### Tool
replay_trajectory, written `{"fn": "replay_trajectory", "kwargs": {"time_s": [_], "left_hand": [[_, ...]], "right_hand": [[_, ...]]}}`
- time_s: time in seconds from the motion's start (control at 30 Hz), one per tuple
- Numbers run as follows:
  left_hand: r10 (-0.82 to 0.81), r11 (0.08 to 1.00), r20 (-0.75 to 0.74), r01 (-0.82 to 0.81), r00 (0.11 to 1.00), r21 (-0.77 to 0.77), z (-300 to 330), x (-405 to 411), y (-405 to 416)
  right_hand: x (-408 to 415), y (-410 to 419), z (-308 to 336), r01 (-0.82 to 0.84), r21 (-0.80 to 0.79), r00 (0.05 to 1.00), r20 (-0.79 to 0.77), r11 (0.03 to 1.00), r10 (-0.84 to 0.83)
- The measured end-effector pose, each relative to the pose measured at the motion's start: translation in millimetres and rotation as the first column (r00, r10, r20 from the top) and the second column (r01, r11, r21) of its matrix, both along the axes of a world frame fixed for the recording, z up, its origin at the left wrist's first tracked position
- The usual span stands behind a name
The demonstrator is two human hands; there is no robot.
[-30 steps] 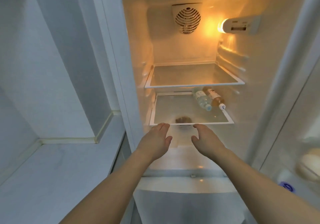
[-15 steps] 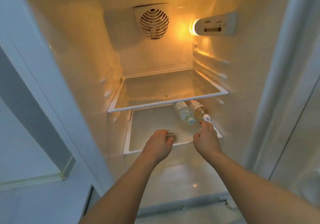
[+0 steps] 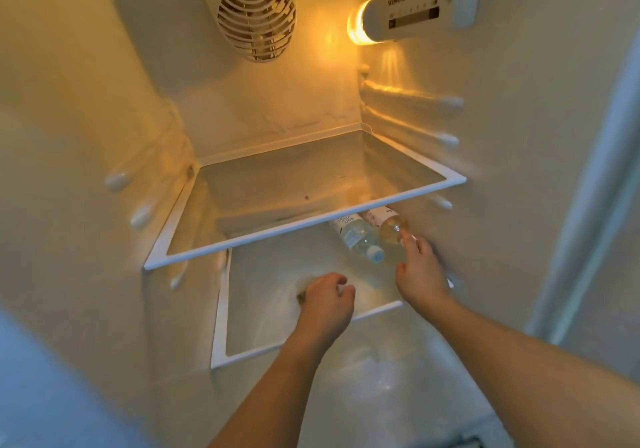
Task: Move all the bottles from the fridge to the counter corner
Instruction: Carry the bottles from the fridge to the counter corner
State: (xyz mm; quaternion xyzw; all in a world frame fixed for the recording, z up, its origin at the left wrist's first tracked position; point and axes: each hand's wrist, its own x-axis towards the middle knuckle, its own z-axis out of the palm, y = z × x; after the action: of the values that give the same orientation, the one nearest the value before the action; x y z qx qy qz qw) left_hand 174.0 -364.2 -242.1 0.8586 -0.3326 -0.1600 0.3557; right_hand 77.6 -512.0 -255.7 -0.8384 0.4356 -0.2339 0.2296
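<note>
Two bottles lie side by side on the right of the fridge's lower glass shelf [image 3: 242, 309], caps toward me. The clear water bottle [image 3: 356, 236] has a pale blue cap. Right of it lies the amber drink bottle [image 3: 389, 228]. My right hand [image 3: 419, 271] covers the amber bottle's cap end, its fairly straight fingers touching the neck and the thumb beside it. My left hand [image 3: 325, 300] hovers or rests on the middle of the same shelf with its fingers curled. A small dark thing shows at its left edge. Whether the hand holds it cannot be told.
The upper glass shelf [image 3: 304, 226] overhangs the bottles' far ends and carries nothing. A round fan grille [image 3: 256, 18] sits on the back wall. On the right wall is the lit lamp and control unit [image 3: 408, 15]. The fridge floor [image 3: 381, 378] lies below the shelves.
My view has moved closer into the fridge. Both hands have gone forward under the upper shelf. The right hand has moved from just short of the amber bottle's cap onto it.
</note>
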Motion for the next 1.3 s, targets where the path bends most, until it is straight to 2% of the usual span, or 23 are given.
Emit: {"fn": "replay_trajectory", "kwargs": {"time_s": [0.13,0.33,0.53,0.63,0.8,0.87,1.03,1.3], "left_hand": [[0.121,0.993,-0.027,-0.121,0.992,0.012,-3,8,-25],[0.111,0.988,0.112,-0.122,0.987,0.095,-3,20,-51],[0.143,0.973,0.196,-0.173,0.970,0.150,-6,17,-64],[0.160,0.976,0.200,-0.186,0.967,0.116,-8,16,-63],[0.295,0.954,0.168,-0.280,0.941,-0.110,-14,15,-60],[0.346,0.935,0.173,-0.323,0.922,-0.148,-16,15,-60],[0.364,0.931,0.264,-0.356,0.893,-0.080,-22,17,-68],[0.419,0.908,0.244,-0.407,0.874,-0.100,-22,16,-66]], "right_hand": [[3,4,-8,0.096,-0.129,0.995,0.038,0.987,-0.092],[5,-3,-14,0.102,-0.144,0.989,0.122,0.984,-0.085],[5,-1,-14,0.111,-0.148,0.990,0.108,0.983,-0.096],[4,0,-13,0.114,-0.141,0.990,0.096,0.983,-0.102],[2,3,-10,0.120,-0.147,0.988,0.114,0.982,-0.104],[2,4,-10,0.122,-0.133,0.985,0.134,0.984,-0.104],[1,6,-9,0.134,-0.111,0.983,0.143,0.985,-0.118],[-3,10,-6,0.167,-0.098,0.971,0.187,0.981,-0.147]]}}
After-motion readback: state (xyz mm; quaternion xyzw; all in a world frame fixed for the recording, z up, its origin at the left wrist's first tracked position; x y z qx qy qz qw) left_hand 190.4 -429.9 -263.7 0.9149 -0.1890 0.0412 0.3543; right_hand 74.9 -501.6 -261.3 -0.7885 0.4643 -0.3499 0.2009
